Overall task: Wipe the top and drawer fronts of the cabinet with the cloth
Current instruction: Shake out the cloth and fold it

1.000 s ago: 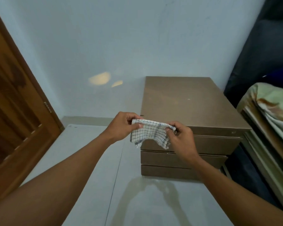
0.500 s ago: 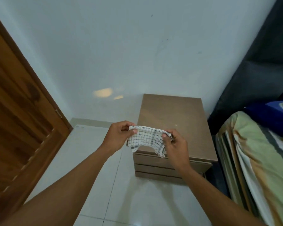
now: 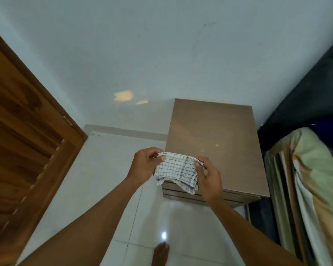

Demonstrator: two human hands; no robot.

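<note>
Both the left hand (image 3: 144, 166) and right hand (image 3: 210, 181) pinch the cloth (image 3: 176, 169) taut, readying it; next, lower it toward twelve o'clock onto the cabinet (image 3: 215, 143) top.

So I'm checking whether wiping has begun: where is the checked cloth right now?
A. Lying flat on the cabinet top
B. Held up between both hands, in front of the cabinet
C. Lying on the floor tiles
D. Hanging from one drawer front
B: the left hand and right hand each pinch an upper corner of the checked cloth, which hangs between them and is not spread on the cabinet top.
</note>
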